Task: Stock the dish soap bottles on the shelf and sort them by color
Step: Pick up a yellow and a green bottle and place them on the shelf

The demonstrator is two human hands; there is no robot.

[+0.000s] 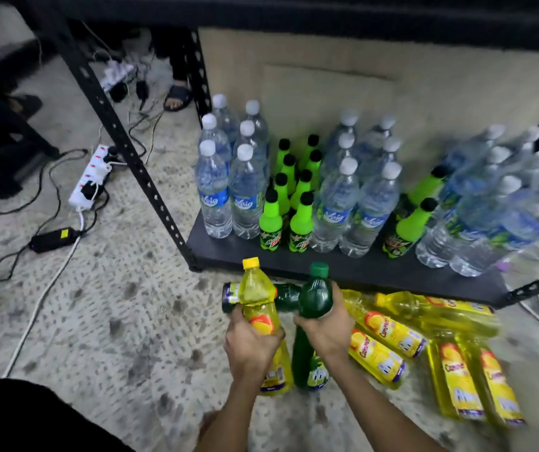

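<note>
My left hand [251, 345] grips a yellow dish soap bottle [256, 295] with a yellow cap, held upright above the floor. My right hand [326, 327] grips a dark green dish soap bottle [315, 295] with a green cap, right beside it. Both bottles sit just in front of the bottom shelf board [343, 269] of a black metal rack. Several yellow dish soap bottles [388, 331] lie on the floor to the right. Another dark green bottle [286, 296] lies flat behind the two held ones.
The shelf holds rows of clear water bottles [230, 197] and bright green soda bottles [297, 203]. The rack's black upright post [137, 168] stands at left. Power strips [93, 177] and cables run across the speckled floor. A person's sandalled foot [176, 97] is behind the rack.
</note>
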